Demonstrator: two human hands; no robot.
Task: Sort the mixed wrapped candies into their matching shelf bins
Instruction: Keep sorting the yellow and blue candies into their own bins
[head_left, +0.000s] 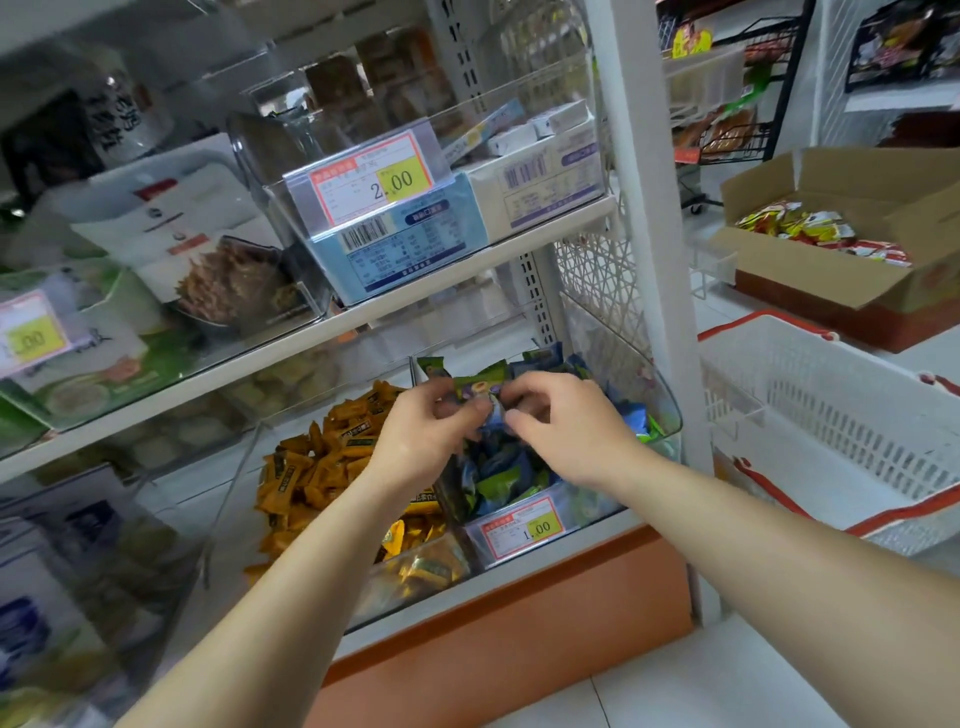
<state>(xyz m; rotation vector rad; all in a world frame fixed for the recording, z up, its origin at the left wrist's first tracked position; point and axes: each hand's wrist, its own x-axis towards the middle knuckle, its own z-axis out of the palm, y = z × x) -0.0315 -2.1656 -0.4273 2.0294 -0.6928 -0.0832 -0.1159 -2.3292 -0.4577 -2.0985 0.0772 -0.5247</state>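
Head view: shop shelf (363, 318), clear bins (669, 415), white basket (831, 415) beside.

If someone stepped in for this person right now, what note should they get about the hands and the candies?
Left hand: grips wrapped candies above the right bin.
Right hand: pinches the same bunch from the other side, it seems.
In that bin, green and blue wrappers lie mixed, so sorting is not finished.
Left bin: orange candies only, as far as shows.
Left to do: drop the held candies into their matching bin, then pick through the rest of the mix.
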